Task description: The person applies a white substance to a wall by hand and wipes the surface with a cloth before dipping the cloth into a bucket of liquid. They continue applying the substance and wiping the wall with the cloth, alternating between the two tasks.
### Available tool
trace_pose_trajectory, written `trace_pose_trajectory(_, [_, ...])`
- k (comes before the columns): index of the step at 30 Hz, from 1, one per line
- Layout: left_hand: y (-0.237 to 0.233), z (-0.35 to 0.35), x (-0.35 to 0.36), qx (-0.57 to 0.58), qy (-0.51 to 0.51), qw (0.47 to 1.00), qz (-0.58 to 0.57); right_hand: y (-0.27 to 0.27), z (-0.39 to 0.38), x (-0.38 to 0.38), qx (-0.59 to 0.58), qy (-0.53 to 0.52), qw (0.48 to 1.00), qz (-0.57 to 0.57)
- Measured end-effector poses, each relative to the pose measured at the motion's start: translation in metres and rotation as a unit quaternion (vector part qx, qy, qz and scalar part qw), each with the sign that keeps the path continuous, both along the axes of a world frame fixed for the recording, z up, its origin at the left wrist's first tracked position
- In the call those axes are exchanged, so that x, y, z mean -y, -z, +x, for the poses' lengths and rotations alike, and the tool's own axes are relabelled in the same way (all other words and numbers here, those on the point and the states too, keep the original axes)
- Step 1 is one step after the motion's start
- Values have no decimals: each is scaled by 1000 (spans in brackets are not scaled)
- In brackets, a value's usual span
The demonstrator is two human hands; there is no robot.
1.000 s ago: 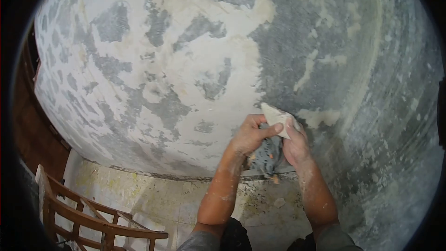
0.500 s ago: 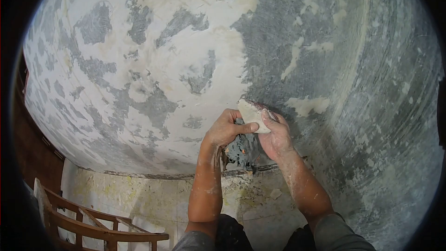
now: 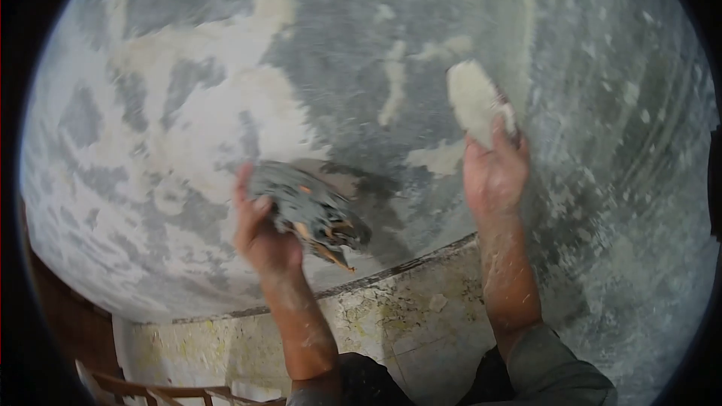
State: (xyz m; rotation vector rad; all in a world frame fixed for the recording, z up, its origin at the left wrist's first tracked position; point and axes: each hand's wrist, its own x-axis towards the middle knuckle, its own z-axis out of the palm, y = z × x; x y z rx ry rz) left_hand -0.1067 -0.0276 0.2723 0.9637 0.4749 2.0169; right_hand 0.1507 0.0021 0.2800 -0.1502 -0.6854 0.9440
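My right hand [image 3: 496, 173] is raised in front of the wall, its fingers closed on the lower end of a flat, cream-coated pad [image 3: 474, 98] with a dark edge. The pad's exact kind does not show. Lower and to the left, my left hand [image 3: 263, 229] grips a ragged grey crusted piece [image 3: 304, 199] with orange-brown patches and a thin strip hanging from it. Blur hides how some of the left fingers lie. Behind both hands stands a grey wall [image 3: 338, 83], partly covered with patches of pale putty [image 3: 226, 98].
Along the wall's foot runs a dark, rough edge [image 3: 410, 263]. Below it, the tiled floor [image 3: 361, 323] is spattered with yellowish bits. A wooden chair [image 3: 173, 391] stands at the lower left, near a dark brown panel [image 3: 71, 308].
My hands have moved apart. The right has carried the cream-coated pad up and right, while the left has gone left with the grey piece. The view has turned right.
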Motion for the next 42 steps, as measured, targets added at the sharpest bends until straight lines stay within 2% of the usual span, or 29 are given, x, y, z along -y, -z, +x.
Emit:
trace_pose_trajectory(2, [-10,11,12,-45,-34,989,138,-12,32,3,-8,75,997,9])
trace_pose_trajectory(4, [-17,49,8,-146,-251,944,160,-20,57,8,24,135,987,82])
trace_pose_trajectory(5, [-13,57,-5,-226,-323,896,205,-23,66,9,22,138,987,79])
trace_pose_trajectory(6, [0,62,-22,-301,-390,834,247,-25,75,9,16,151,983,102])
trace_pose_trajectory(7, [21,49,-45,-441,-479,713,262,-25,83,11,11,162,979,122])
trace_pose_trajectory(8, [22,54,-46,-553,-578,570,188,-25,88,13,10,163,980,117])
trace_pose_trajectory(10, [22,56,-81,-656,-516,511,209,-25,91,13,5,189,978,83])
trace_pose_trajectory(14, [2,81,-103,-614,-522,492,329,-18,104,7,25,177,980,91])
trace_pose_trajectory(16, [-26,117,-100,-710,-424,409,385,-14,107,3,9,159,980,117])
trace_pose_trajectory(18, [-32,156,-115,-756,-362,406,363,-8,110,-4,15,163,979,120])
trace_pose_trajectory(20, [5,183,-140,-755,-449,342,334,-4,109,-7,27,156,980,120])
trace_pose_trajectory(21, [29,192,-125,-781,-83,597,160,-3,105,-8,36,162,981,96])
trace_pose_trajectory(22, [52,202,-110,-587,150,789,-98,-4,104,-8,41,172,981,77])
trace_pose_trajectory(23, [102,197,-112,-508,221,816,-165,-3,105,-8,40,169,981,81])
trace_pose_trajectory(24, [182,177,-121,-486,302,797,-191,-3,106,-6,69,171,979,90])
trace_pose_trajectory(26, [278,139,-142,-383,440,761,-283,-5,105,-3,96,174,974,111])
trace_pose_trajectory(27, [247,139,-141,-494,406,741,-205,-5,104,0,93,169,975,106])
trace_pose_trajectory(28, [189,153,-138,-631,310,707,-72,-5,103,0,92,162,978,96])
trace_pose_trajectory(29, [127,166,-138,-752,151,635,90,-5,100,-2,83,160,980,85])
trace_pose_trajectory(30, [62,186,-138,-812,-50,529,243,-2,98,-5,85,153,981,81])
trace_pose_trajectory(31, [8,203,-140,-794,-205,462,338,2,97,-8,95,169,977,88])
trace_pose_trajectory(32, [-38,217,-147,-753,-305,430,393,5,97,-11,106,186,972,95])
trace_pose_trajectory(34, [-104,238,-161,-680,-370,457,438,11,96,-16,103,191,973,84])
trace_pose_trajectory(36, [-87,257,-160,-650,-407,485,420,8,99,-19,95,190,974,82])
trace_pose_trajectory(37, [-51,250,-168,-669,-387,460,438,9,101,-21,124,199,969,84])
trace_pose_trajectory(38, [-24,252,-147,-785,-308,385,375,9,102,-16,136,202,967,79])
trace_pose_trajectory(39, [33,249,-146,-776,-333,374,384,9,103,-11,148,205,965,75])
trace_pose_trajectory(40, [96,229,-148,-819,-161,430,344,7,103,-5,143,196,968,58])
trace_pose_trajectory(42, [221,189,-151,-811,165,542,150,0,102,-1,134,200,969,56])
